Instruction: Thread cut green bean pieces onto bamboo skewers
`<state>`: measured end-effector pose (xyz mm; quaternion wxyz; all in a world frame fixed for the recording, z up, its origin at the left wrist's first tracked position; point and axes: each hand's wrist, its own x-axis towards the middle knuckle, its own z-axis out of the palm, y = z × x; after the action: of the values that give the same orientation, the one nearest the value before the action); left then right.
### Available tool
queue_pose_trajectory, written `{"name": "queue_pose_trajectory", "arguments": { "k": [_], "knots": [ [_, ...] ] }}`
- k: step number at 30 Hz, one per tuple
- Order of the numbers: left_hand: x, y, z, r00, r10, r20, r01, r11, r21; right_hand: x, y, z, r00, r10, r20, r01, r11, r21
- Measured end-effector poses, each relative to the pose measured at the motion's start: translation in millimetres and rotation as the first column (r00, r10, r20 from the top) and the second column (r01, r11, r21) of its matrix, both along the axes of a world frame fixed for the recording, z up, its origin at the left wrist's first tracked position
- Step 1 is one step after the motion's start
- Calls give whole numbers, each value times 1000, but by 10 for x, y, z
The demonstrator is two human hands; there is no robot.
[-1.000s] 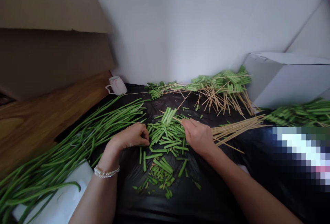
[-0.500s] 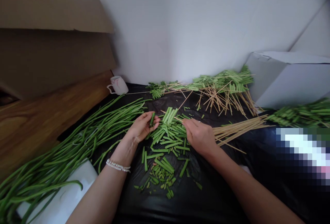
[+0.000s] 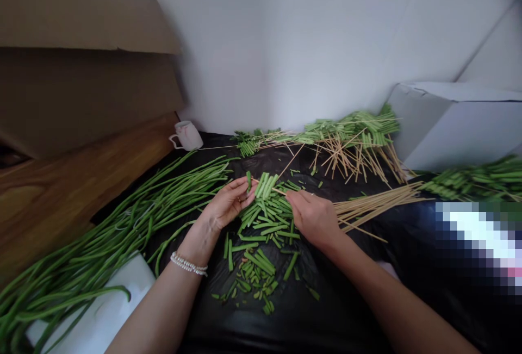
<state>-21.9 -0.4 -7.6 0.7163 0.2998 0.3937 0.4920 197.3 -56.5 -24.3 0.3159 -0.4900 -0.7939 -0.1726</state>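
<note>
My right hand [image 3: 314,215] is closed round a thin wooden skewer [image 3: 280,191] that slants up to the left. Several cut green bean pieces [image 3: 267,185] sit side by side across the skewer near its tip. Between the thumb and fingers of my left hand [image 3: 232,202] is one short green bean piece [image 3: 249,181], upright at the skewer's tip; I cannot tell whether the tip has entered it. Just below both hands lies a heap of cut bean pieces [image 3: 273,218] on black plastic sheeting [image 3: 326,310].
Long uncut beans [image 3: 163,196] spread over the left side, partly on a white board [image 3: 118,299]. Bare skewers [image 3: 379,202] lie right of my right hand. Filled skewers [image 3: 354,128] are piled by the wall. A mug [image 3: 188,135], a cardboard box [image 3: 89,71] and a white box [image 3: 448,125] stand behind.
My left hand has moved slightly right, bringing its bean piece to the skewer's tip. My right hand and the loaded skewer have shifted slightly left.
</note>
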Motion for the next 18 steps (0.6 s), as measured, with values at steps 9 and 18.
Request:
{"name": "queue_pose_trajectory", "arguments": {
  "k": [9,18],
  "knots": [
    [-9,-10,8,1000,10,9,-10,1000,24,2,2,-10,1000,4,4,-4,1000,-24],
    [20,-30,45,1000,22,16,-22,999,30,-3,-9,12,1000,-12,22,13,1000,-18]
  ]
}}
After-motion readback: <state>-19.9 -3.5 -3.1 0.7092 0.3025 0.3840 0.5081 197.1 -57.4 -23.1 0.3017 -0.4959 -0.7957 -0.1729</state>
